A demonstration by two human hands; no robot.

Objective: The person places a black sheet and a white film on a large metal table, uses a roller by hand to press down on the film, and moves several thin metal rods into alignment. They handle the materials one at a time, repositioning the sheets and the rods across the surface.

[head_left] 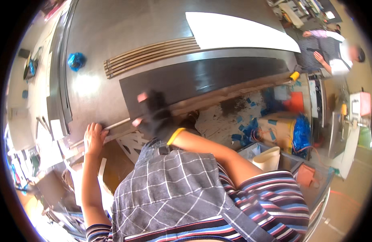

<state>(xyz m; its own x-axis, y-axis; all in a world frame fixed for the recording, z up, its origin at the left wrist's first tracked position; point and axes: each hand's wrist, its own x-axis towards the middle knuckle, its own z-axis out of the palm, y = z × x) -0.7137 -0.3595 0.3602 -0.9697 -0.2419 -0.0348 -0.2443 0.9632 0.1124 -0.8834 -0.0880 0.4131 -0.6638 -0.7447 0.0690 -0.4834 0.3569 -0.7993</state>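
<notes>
My left hand (95,139), bare, is at the near table edge with its fingers closed over a thin pale strip (118,123). The strip runs along the edge toward my right hand (155,116). That hand wears a black fingerless glove and is blurred; its thumb and a fingertip stand apart, with nothing visible between them. The thumb is close to the strip's right end; whether it touches is unclear. The right hand overlaps the lower left part of a long dark sheet (202,80) lying along the table's front.
Several narrow brown strips (149,56) lie behind the dark sheet, beside a large white sheet (238,34). A crumpled blue plastic bundle (76,61) sits on the metal table (125,20). A cardboard box (276,131) stands below right. Another person (341,56) is at far right.
</notes>
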